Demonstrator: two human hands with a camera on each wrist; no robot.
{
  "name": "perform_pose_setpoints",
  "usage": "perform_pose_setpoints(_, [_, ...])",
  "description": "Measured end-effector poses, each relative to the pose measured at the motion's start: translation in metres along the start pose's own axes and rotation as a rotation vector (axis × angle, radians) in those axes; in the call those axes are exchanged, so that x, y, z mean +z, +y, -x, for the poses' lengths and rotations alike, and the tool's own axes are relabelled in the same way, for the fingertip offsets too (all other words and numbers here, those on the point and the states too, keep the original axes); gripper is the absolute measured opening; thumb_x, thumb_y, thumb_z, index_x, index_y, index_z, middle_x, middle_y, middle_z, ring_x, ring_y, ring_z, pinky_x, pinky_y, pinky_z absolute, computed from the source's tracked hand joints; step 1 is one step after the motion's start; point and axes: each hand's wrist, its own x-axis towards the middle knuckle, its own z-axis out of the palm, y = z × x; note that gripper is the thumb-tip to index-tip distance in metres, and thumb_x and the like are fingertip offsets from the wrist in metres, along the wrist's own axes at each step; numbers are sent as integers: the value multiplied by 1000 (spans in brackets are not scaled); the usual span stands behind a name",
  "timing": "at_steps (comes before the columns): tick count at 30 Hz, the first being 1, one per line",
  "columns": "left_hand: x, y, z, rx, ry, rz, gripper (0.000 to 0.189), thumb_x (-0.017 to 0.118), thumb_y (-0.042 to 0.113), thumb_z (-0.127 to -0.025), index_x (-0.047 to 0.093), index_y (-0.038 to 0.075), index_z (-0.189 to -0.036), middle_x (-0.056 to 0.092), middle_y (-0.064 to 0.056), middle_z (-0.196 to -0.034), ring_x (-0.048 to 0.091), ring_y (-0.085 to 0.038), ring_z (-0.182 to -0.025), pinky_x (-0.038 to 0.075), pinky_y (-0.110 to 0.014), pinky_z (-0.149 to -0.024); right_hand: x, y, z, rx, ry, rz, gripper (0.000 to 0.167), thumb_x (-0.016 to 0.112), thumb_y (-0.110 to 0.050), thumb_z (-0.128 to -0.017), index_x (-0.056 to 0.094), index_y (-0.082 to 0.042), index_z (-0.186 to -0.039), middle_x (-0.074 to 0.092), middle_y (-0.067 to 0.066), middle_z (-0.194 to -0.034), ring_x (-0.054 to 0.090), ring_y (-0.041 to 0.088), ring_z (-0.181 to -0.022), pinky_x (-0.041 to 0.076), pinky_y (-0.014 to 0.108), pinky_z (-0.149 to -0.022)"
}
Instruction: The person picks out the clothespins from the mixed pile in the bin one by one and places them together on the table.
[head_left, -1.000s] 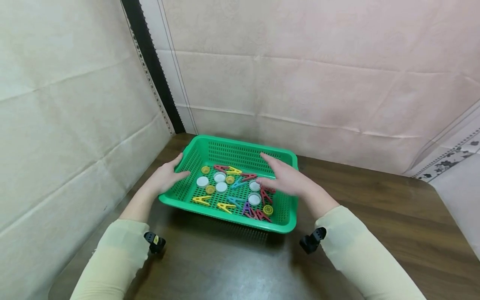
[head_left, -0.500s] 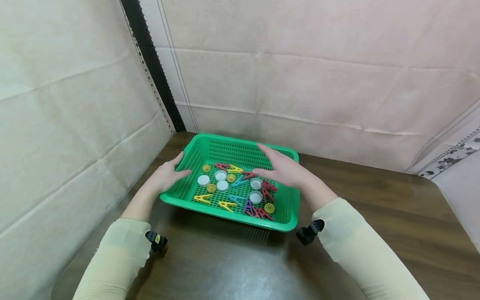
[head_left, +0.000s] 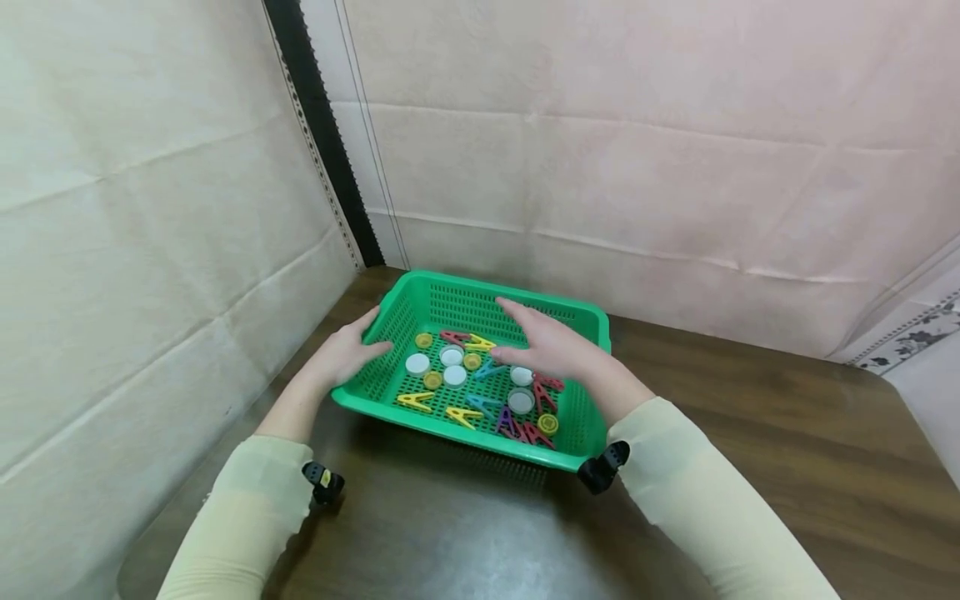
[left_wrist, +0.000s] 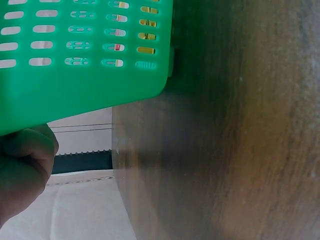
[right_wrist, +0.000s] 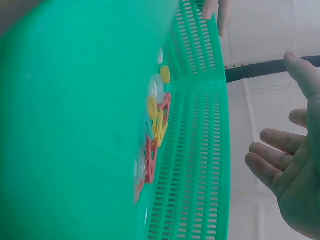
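Head view, sleeves: pale sleeves (head_left: 720, 492) rise from the bottom edge, one lower left, one lower right.
Table: dark brown wood grain (head_left: 442, 533), glossy; glare patch at bottom centre.
Wrist units: small black wrist cameras (head_left: 324, 482), one below each wrist; the right one overlaps the basket's near right corner in the frame.
Green basket: slotted plastic basket (head_left: 450, 432) on the table, middle of frame, set slightly askew, right end nearer the bottom edge.
Basket floor, near row: two yellow clips (head_left: 415, 402) to the left; then blue clip (head_left: 483, 404), purple clip (head_left: 506, 418), red clips (head_left: 537, 435); one yellow disc (head_left: 548, 425) at the right.
Basket floor, middle: white discs (head_left: 454, 377) scattered left and right, more yellow discs among them.
Left hand: left hand (head_left: 341, 357), left of centre, clamped on the basket's left rim, thumb inside; left wrist view puts it at lower left against the green wall.
Right hand: right hand (head_left: 547, 346), right of centre, over the basket, thumb and fingers apart, gripping nothing; right wrist view has it at the right edge, loosely bent.
Basket floor, far row: a red and a yellow clip side by side, upper middle of the basket.
Backdrop: creased pale cloth (head_left: 637, 183) across the top; black strip (head_left: 322, 125) slanting at upper left.
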Motion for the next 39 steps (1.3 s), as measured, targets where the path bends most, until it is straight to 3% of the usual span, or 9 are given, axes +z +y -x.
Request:
perform_pose_setpoints(12, [2,-4,4,-11,-5,15,75,51,41,-95,7,20,-152,40,-22,-139,55,-29,-94,44,-35,-71,7,-11,-15,-5,1,-70,82,55,-55,-88,12,-25,-151,32,6,-149,37,20,-131,28,45,-105])
perform_pose_setpoints(15, [3,-3,5,-17,-12,20,75,51,40,-95,7,20,-152,39,-21,-140,54,-29,-96,44,-35,-71,10,-13,-20,-6,-15,-81,85,53,-60,-86,10,-26,-151,32,5,-149,52,18,-118,29,44,-104])
perform_pose_setpoints(19, [4,0,3,-33,-12,10,74,51,40,-94,8,23,-152,41,-20,-139,56,-27,-89,45,-34,-68,13,-16,-27,-15,-19,-80,87,51,-65,-84,9,-27,-151,31,4,-149,48,17,-122,29,43,-105])
perform_pose_setpoints(23, [1,4,1,-32,-8,3,75,52,41,-94,7,24,-152,44,-20,-135,57,-26,-81,45,-34,-65,12,-18,-32,-9,11,-67,86,51,-64,-85,12,-26,-151,34,3,-148,32,19,-134,29,44,-105])
perform_pose_setpoints(30, [-3,3,1,-45,-20,11,75,52,41,-94,7,23,-152,40,-20,-139,57,-26,-82,45,-34,-66,11,-19,-38,21,84,-78,78,51,-57,-89,20,-20,-150,43,6,-141,41,22,-128,35,44,-100])
perform_pose_setpoints(34, [-3,2,2,-42,-18,-2,76,51,42,-94,6,21,-152,34,-21,-144,55,-28,-91,44,-38,-71,12,-20,-42,39,138,-87,71,53,-49,-91,25,-18,-148,47,6,-137,45,22,-124,37,43,-98])
perform_pose_setpoints(39, [-1,1,1,-30,-15,-14,77,52,42,-94,6,21,-152,33,-22,-145,53,-30,-97,43,-39,-77,12,-21,-48,36,136,-102,70,54,-48,-91,25,-18,-148,48,6,-136,44,22,-124,38,42,-98])
